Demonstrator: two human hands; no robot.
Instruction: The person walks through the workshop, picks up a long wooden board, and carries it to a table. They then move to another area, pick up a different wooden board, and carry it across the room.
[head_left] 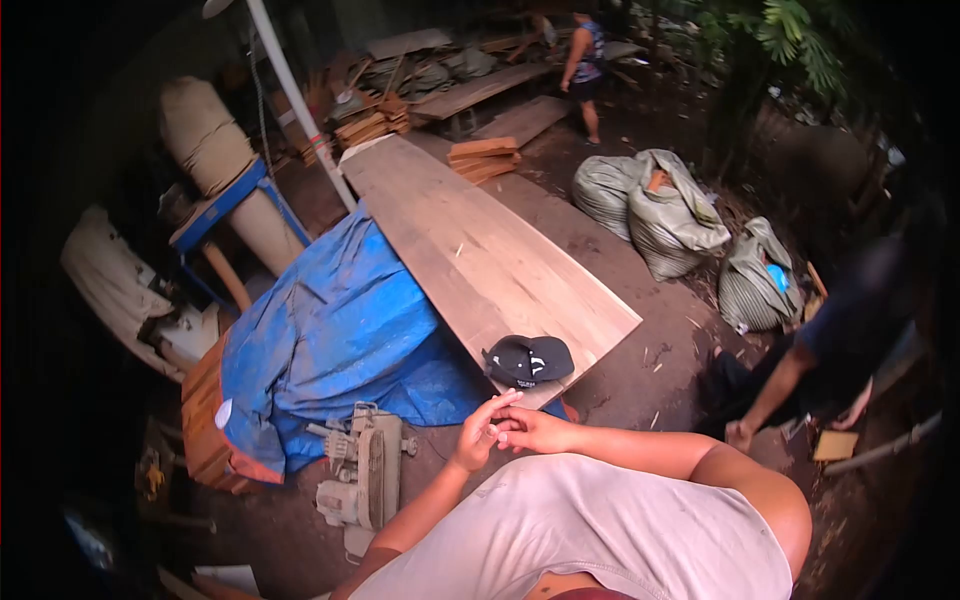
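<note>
My left hand and my right hand meet in front of my body, their fingers touching. The left fingers are stretched out toward the plank, and the right fingers are loosely apart. I see nothing held in either one. Just beyond them, a black cap with white marks lies on the near end of a long, wide wooden plank. A crumpled blue tarp covers something left of the plank. Below it stands a dusty grey machine, left of my hands.
Stuffed sacks stand to the right on the ground. A person bends low at the right; another person stands at the back. A metal pole, stacked boards and a blue frame are farther off.
</note>
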